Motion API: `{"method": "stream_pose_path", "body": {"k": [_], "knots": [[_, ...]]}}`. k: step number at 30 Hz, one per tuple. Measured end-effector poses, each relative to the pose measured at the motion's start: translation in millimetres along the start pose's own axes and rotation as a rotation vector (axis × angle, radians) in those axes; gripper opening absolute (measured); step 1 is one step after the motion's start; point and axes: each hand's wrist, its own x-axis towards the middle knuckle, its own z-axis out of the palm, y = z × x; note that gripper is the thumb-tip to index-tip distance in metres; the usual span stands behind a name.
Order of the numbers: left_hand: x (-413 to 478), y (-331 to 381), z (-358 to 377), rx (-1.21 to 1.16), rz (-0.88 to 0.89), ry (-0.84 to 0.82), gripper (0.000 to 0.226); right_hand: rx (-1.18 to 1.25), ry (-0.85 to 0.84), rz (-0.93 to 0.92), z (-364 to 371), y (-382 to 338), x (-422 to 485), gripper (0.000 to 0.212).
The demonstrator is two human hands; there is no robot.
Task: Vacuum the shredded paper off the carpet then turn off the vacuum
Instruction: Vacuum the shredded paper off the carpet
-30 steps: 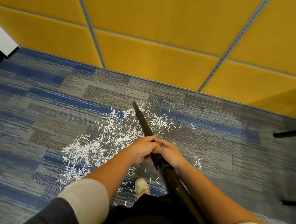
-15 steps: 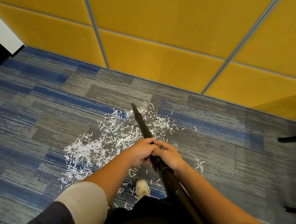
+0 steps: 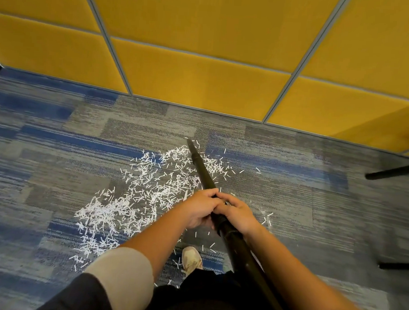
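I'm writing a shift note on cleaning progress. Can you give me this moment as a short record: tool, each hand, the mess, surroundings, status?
tool: vacuum wand, black, tip pointing at the far edge of the paper
left hand: grips the wand
right hand: grips the wand, touching the left hand
mess: shredded paper scattered on the carpet, mostly left of the wand
surroundings: yellow wall panels ahead; black legs at right; shoe below the hands
status: vacuuming unfinished

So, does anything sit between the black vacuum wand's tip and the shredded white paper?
Nothing visible. The left hand and right hand grip the black vacuum wand, whose tip is at the far edge of the white paper shreds.
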Motion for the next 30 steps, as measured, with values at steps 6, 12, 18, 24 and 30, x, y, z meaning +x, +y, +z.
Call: {"method": "stream_pose_path", "body": {"k": [6, 12, 18, 24, 30], "knots": [[5, 0, 3, 0.034, -0.022, 0.014, 0.05, 0.023, 0.0, 0.01, -4, 1, -1, 0.048], [0, 5, -2, 0.032, -0.006, 0.018, 0.027, 0.021, -0.008, 0.003, 3, -6, 0, 0.046], [2, 5, -13, 0.013, 0.005, 0.046, 0.032, -0.01, -0.025, 0.017, 12, -13, 4, 0.045], [2, 12, -13, -0.016, 0.011, 0.047, 0.034, 0.0, -0.041, 0.036, 10, -16, 6, 0.046], [4, 12, -2, 0.018, -0.011, 0.005, 0.041, 0.007, -0.005, 0.025, 1, -12, 0, 0.046]]}}
